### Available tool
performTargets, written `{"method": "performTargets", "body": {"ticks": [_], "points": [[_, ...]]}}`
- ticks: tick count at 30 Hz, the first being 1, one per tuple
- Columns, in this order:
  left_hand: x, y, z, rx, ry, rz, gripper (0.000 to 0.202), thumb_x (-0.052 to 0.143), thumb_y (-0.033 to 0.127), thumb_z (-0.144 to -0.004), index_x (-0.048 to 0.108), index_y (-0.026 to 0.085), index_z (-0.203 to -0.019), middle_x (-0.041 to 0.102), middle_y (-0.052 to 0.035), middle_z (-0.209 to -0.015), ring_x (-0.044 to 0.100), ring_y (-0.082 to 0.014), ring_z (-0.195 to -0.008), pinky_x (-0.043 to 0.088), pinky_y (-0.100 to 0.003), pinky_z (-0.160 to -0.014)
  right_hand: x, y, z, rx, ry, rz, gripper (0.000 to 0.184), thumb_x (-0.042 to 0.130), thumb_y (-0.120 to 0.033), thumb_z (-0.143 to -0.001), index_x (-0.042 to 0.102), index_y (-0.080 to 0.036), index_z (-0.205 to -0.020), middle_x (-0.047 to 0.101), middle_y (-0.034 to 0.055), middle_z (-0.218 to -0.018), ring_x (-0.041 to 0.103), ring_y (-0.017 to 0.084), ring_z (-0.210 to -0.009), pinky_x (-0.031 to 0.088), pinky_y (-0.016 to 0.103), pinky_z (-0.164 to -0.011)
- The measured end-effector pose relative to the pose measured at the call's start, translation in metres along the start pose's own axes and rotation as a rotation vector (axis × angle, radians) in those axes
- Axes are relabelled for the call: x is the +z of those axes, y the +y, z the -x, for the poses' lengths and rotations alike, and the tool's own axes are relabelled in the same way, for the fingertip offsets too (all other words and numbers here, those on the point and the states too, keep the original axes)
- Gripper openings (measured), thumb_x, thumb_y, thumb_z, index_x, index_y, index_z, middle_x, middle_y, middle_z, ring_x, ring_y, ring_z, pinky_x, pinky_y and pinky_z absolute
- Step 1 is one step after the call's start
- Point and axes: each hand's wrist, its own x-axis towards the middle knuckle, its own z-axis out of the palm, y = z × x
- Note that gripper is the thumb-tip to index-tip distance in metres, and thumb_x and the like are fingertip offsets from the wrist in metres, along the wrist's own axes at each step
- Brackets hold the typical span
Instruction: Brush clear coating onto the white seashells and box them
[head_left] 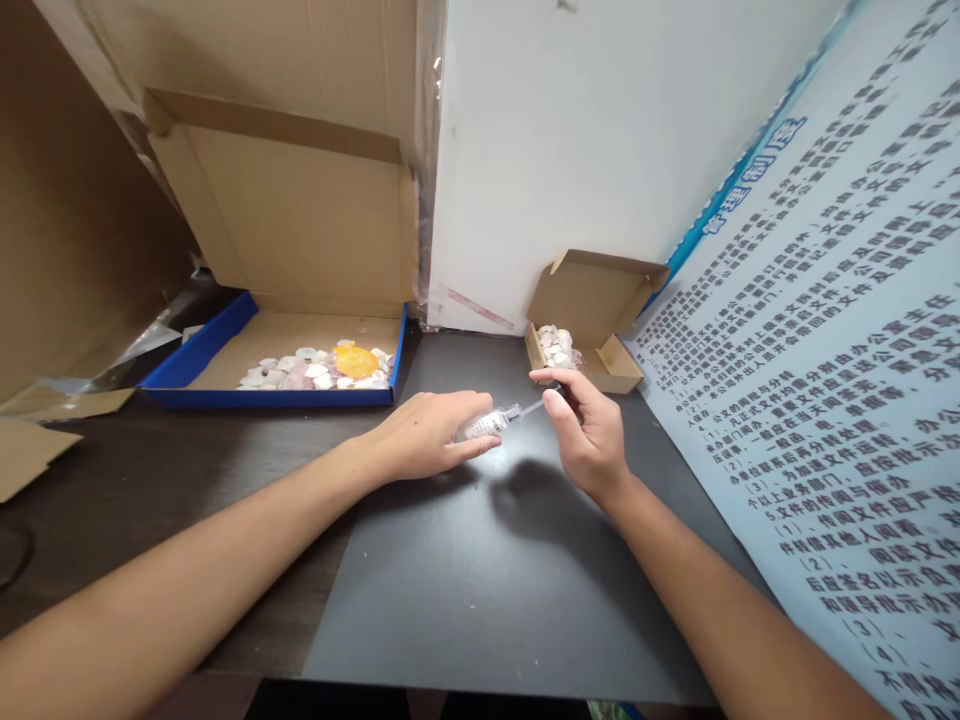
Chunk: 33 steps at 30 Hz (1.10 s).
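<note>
My left hand is closed around a small clear bottle with printed text on it, tilted with its neck toward the right. Between the thumb and fingers of my right hand is a black cap. A thin pale stem runs from the cap to the bottle's mouth; whether its tip is inside the neck I cannot tell. Both hands are raised over the dark grey mat, with a shadow beneath them.
At the left stands an open blue-edged cardboard box holding seashells and an orange piece. A smaller open box with shells sits behind my right hand. A printed sheet slopes along the right side.
</note>
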Motion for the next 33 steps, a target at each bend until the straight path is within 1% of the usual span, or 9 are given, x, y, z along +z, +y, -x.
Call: {"method": "performTargets", "body": {"ticks": [2, 6, 10, 13, 17, 21, 27, 30, 33], "points": [[-0.001, 0.001, 0.0, 0.016, -0.01, -0.005, 0.028, 0.049, 0.047, -0.093, 0.045, 0.022, -0.082, 0.058, 0.0022, -0.081, 0.049, -0.0127, -0.061, 0.031, -0.027, -0.059, 0.0, 0.0, -0.001, -0.018, -0.025, 0.027, 0.028, 0.048, -0.033, -0.095, 0.066, -0.022, -0.112, 0.057, -0.0009, -0.066, 0.047, 0.014, -0.053, 0.043, 0.029, -0.055], [-0.001, 0.001, 0.001, 0.045, -0.021, -0.006, 0.027, 0.049, 0.046, -0.093, 0.045, 0.022, -0.082, 0.058, 0.0022, -0.081, 0.049, -0.0124, -0.061, 0.032, -0.026, -0.059, -0.001, -0.001, -0.003, -0.072, -0.077, 0.084, 0.034, 0.047, -0.033, -0.095, 0.065, -0.021, -0.122, 0.066, 0.0039, -0.084, 0.055, 0.016, -0.066, 0.047, 0.03, -0.063], [0.001, 0.001, 0.001, 0.054, -0.019, -0.002, 0.028, 0.049, 0.048, -0.093, 0.046, 0.022, -0.083, 0.058, 0.0023, -0.081, 0.05, -0.0128, -0.062, 0.032, -0.026, -0.059, -0.001, -0.002, -0.004, -0.101, -0.118, 0.093, 0.036, 0.045, -0.032, -0.095, 0.065, -0.021, -0.124, 0.065, 0.0038, -0.083, 0.054, 0.016, -0.066, 0.048, 0.031, -0.065], [0.001, 0.001, 0.002, 0.047, -0.031, 0.004, 0.028, 0.048, 0.048, -0.093, 0.047, 0.022, -0.085, 0.059, 0.0015, -0.083, 0.052, -0.0137, -0.065, 0.033, -0.027, -0.06, 0.0, 0.0, -0.004, -0.035, -0.123, 0.054, 0.035, 0.045, -0.032, -0.094, 0.067, -0.021, -0.119, 0.06, 0.0013, -0.072, 0.049, 0.014, -0.058, 0.045, 0.03, -0.06], [0.002, 0.0, 0.002, 0.051, -0.043, 0.005, 0.028, 0.048, 0.049, -0.093, 0.05, 0.022, -0.087, 0.059, 0.0002, -0.085, 0.052, -0.0146, -0.068, 0.034, -0.027, -0.061, 0.001, 0.004, -0.005, 0.132, -0.167, -0.063, 0.032, 0.048, -0.033, -0.092, 0.07, -0.02, -0.111, 0.042, -0.0038, -0.056, 0.035, 0.011, -0.048, 0.035, 0.026, -0.049], [0.003, 0.0, 0.002, 0.049, -0.055, 0.017, 0.028, 0.048, 0.05, -0.093, 0.052, 0.023, -0.09, 0.059, -0.0003, -0.088, 0.053, -0.0147, -0.07, 0.035, -0.027, -0.062, 0.003, 0.007, -0.007, 0.269, -0.206, -0.2, 0.032, 0.048, -0.034, -0.091, 0.071, -0.018, -0.106, 0.032, -0.0057, -0.054, 0.028, 0.01, -0.048, 0.026, 0.024, -0.045], [0.002, -0.001, 0.001, 0.033, -0.049, 0.048, 0.025, 0.05, 0.048, -0.092, 0.053, 0.023, -0.091, 0.058, 0.0001, -0.09, 0.053, -0.0141, -0.07, 0.036, -0.027, -0.064, 0.006, 0.01, -0.007, 0.348, -0.184, -0.306, 0.031, 0.05, -0.036, -0.091, 0.071, -0.017, -0.103, 0.029, -0.0069, -0.054, 0.025, 0.009, -0.048, 0.024, 0.023, -0.045], [0.002, -0.001, 0.001, 0.032, -0.032, 0.059, 0.025, 0.051, 0.048, -0.092, 0.052, 0.022, -0.09, 0.057, 0.0007, -0.088, 0.052, -0.0136, -0.069, 0.036, -0.027, -0.063, 0.006, 0.008, -0.007, 0.333, -0.154, -0.302, 0.028, 0.053, -0.037, -0.09, 0.069, -0.018, -0.101, 0.032, -0.007, -0.054, 0.027, 0.008, -0.047, 0.024, 0.023, -0.045], [0.002, -0.001, 0.001, 0.016, -0.012, 0.066, 0.026, 0.05, 0.047, -0.091, 0.05, 0.022, -0.087, 0.056, 0.0007, -0.087, 0.051, -0.0137, -0.069, 0.035, -0.027, -0.063, 0.006, 0.005, -0.007, 0.298, -0.111, -0.293, 0.023, 0.058, -0.038, -0.088, 0.068, -0.019, -0.095, 0.036, -0.0066, -0.055, 0.032, 0.008, -0.047, 0.027, 0.023, -0.044]]}}
